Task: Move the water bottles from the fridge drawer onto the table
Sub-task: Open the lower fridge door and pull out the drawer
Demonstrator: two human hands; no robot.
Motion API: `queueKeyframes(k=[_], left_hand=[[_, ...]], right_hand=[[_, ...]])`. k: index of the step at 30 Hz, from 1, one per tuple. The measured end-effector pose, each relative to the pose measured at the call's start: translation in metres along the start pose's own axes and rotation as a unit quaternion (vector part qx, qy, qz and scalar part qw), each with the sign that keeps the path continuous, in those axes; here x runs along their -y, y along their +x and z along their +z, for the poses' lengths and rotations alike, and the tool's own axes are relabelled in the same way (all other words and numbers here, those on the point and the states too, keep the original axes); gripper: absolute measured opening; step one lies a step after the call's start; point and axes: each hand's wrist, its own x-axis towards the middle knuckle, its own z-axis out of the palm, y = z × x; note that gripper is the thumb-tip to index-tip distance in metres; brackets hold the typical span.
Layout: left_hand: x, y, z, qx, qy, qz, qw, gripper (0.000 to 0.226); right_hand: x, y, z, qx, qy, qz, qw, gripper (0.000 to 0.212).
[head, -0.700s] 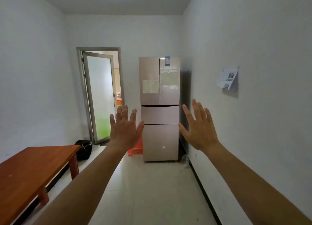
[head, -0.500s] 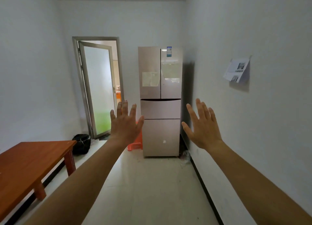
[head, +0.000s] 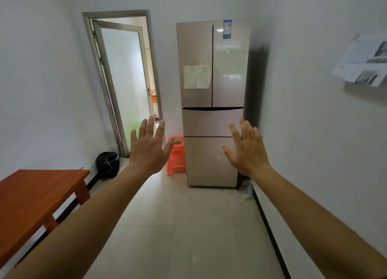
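A tall beige fridge [head: 212, 73] stands against the far wall, its two upper doors and both lower drawers [head: 207, 122] closed. No water bottles are visible. A brown wooden table [head: 31, 201] sits at the lower left. My left hand [head: 149, 148] is raised with fingers spread, in front of the doorway and stool. My right hand [head: 247, 149] is raised the same way, overlapping the fridge's right edge. Both hands hold nothing and are well short of the fridge.
An open door [head: 123, 80] is left of the fridge. An orange plastic stool [head: 177, 157] with a small green thing on it stands beside the fridge. A black bag [head: 107, 163] lies by the left wall. Papers [head: 364, 63] hang on the right wall.
The view has moved closer to the fridge and tilted down a little. Both hands stay raised and spread. The table has slid further toward the lower left.
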Motion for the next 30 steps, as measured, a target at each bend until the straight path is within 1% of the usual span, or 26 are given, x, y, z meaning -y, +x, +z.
queueKeyframes(k=[4,9,12,14,19,21,25,27,30], left_hand=[[0.025,0.053,0.062,0.003,-0.020,-0.016,1.000,0.085],[0.065,0.139,0.154,0.036,-0.053,-0.039,0.997,0.083],[0.083,0.200,0.203,0.057,-0.072,-0.038,0.995,0.073],[0.089,0.244,0.233,0.055,-0.077,-0.029,0.995,0.069],[0.080,0.334,0.318,0.071,-0.079,0.001,0.994,0.071],[0.071,0.368,0.357,0.077,-0.072,0.015,0.994,0.072],[0.050,0.438,0.434,0.101,-0.071,0.026,0.992,0.068],[0.044,0.468,0.471,0.111,-0.077,0.018,0.991,0.068],[0.047,0.520,0.514,0.134,-0.075,0.028,0.988,0.078]], right_hand=[[-0.003,0.066,0.071,0.011,0.006,-0.018,1.000,0.077],[-0.004,0.154,0.169,0.032,0.010,-0.001,0.999,0.077],[-0.015,0.211,0.210,0.041,-0.018,-0.021,0.999,0.077],[-0.029,0.247,0.231,0.037,-0.030,-0.014,0.999,0.078],[-0.081,0.306,0.293,0.044,-0.060,-0.004,0.997,0.077],[-0.104,0.328,0.324,0.044,-0.062,0.017,0.997,0.077],[-0.146,0.385,0.399,0.043,-0.036,0.050,0.997,0.078],[-0.161,0.417,0.437,0.057,-0.025,0.054,0.997,0.079],[-0.178,0.471,0.487,0.079,0.005,0.055,0.995,0.081]])
